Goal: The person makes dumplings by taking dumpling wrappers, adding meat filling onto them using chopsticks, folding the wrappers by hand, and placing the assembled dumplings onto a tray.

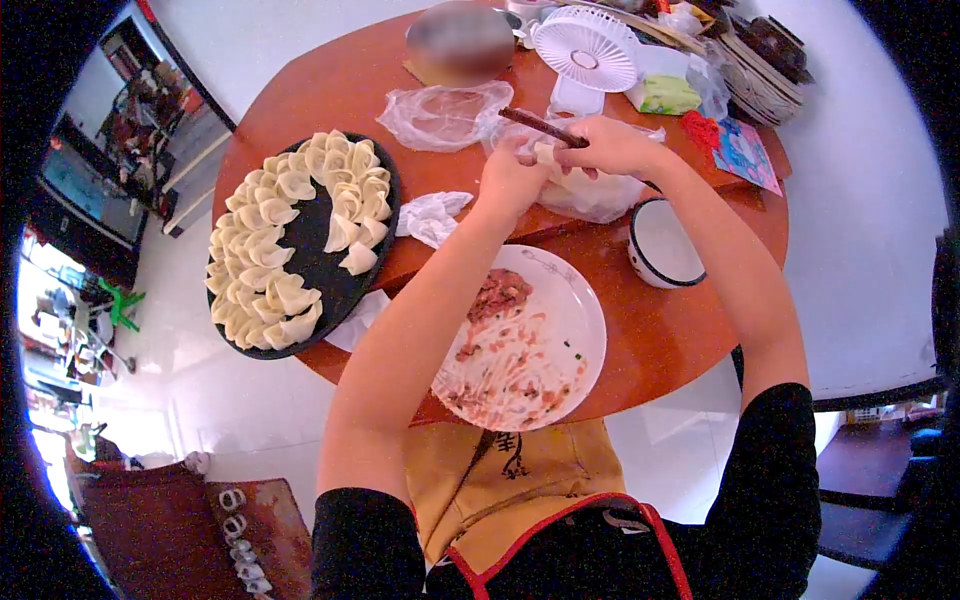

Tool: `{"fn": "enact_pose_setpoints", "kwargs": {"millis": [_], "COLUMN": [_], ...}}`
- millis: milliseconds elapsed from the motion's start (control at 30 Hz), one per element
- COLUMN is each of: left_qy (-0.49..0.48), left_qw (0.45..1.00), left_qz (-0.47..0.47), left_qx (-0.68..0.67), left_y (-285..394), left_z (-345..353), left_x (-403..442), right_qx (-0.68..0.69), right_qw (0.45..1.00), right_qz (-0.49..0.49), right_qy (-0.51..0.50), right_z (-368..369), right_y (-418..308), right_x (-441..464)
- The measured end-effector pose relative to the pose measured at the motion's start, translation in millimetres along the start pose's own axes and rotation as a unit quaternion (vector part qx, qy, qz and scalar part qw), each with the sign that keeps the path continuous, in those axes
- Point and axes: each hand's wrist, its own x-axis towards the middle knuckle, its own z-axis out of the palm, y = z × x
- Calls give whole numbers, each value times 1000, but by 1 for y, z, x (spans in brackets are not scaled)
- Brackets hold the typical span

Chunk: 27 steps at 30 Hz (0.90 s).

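My right hand (615, 148) is closed around dark brown chopsticks (540, 126), which point to the upper left. Its fingertips reach down to a clear plastic bag (600, 203) of pale dough wrappers. Close beside it, my left hand (513, 180) has its fingers pinched at a pale dough wrapper (545, 154) by the bag's opening. Below my hands lies a white plate (590, 300) smeared with filling, with a lump of pink minced meat (500, 294) partly hidden by my left forearm. At left, a round black tray (308, 240) bears rows of folded dumplings (255, 250).
A white enamel bowl (665, 245) with a dark rim stands under my right forearm. Crumpled tissue (433, 217) and a loose plastic bag (440, 118) lie near the tray. A white slotted stand (588, 50), a tissue pack (668, 94) and stacked items occupy the table's back.
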Motion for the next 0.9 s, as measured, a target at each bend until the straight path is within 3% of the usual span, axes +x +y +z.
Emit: {"fn": "enact_pose_setpoints", "kwargs": {"millis": [267,467,567,767,900], "left_qy": [-2,-18,-16,-12,-9], "left_qw": [1000,994,996,993,998], "left_qz": [-8,25,12,-14,-25], "left_qx": [27,-103,-89,-115,-65], "left_y": [12,0,2,1,2], "left_z": [0,3,1,-2,-1], "left_x": [-6,-1,-3,-4,-6], "right_qx": [-7,-36,-35,121,110], "right_qw": [999,999,997,975,957], "right_qz": [44,25,21,61,106], "right_qy": [27,31,65,175,246], "right_z": [4,1,-8,-40,-60], "right_y": [-10,3,6,22,18], "right_x": [-5,-3,-6,-13,-25]}}
